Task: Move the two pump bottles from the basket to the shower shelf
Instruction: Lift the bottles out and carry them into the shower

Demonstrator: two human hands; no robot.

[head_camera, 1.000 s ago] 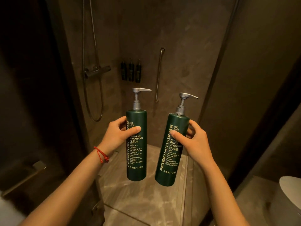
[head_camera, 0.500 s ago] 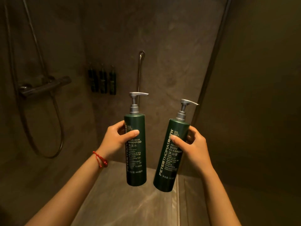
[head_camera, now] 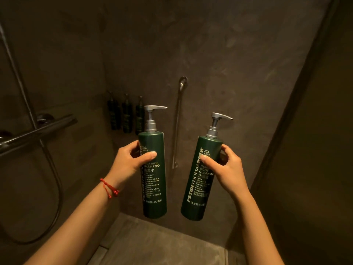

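Your left hand is wrapping the shampoo bottle around its upper body, thumb across the front; your right hand is pinching the body cleanser bottle, which is tilting. Both are hanging in air over the shower floor. With such high grips, a slick bottle could be slipping down. Counting: two pump bottles in hand, three small bottles on the far wall beside one grab bar.
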